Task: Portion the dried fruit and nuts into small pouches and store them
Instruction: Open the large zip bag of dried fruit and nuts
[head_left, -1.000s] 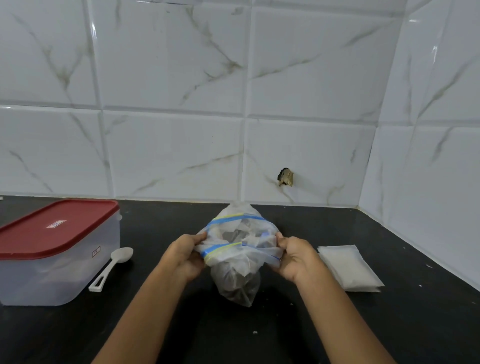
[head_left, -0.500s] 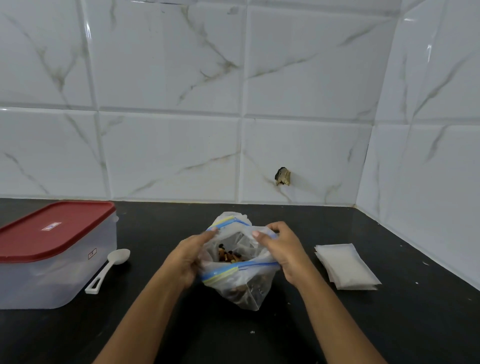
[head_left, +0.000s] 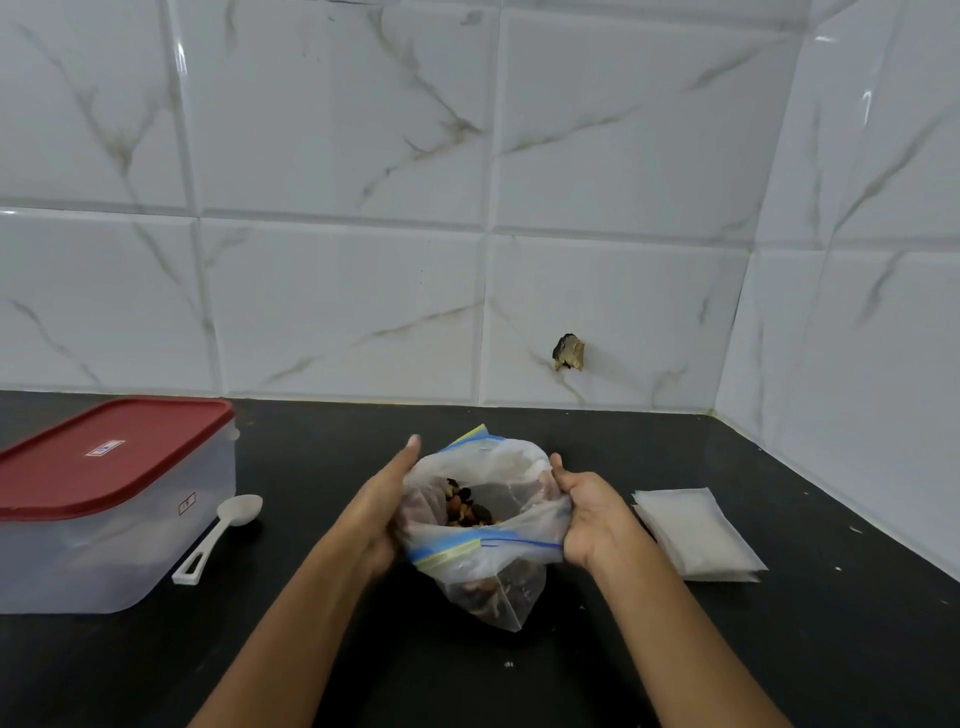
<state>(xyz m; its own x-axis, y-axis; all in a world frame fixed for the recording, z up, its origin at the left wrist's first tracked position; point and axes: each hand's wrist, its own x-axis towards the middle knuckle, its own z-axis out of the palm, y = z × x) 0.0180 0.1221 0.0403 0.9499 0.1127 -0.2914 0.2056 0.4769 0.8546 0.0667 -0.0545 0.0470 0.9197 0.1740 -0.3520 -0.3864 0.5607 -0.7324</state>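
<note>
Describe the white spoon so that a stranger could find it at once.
Find the clear box with the red lid at the left of the black counter. The white spoon lies just right of it, bowl toward the wall. It is the only utensil there.
</note>
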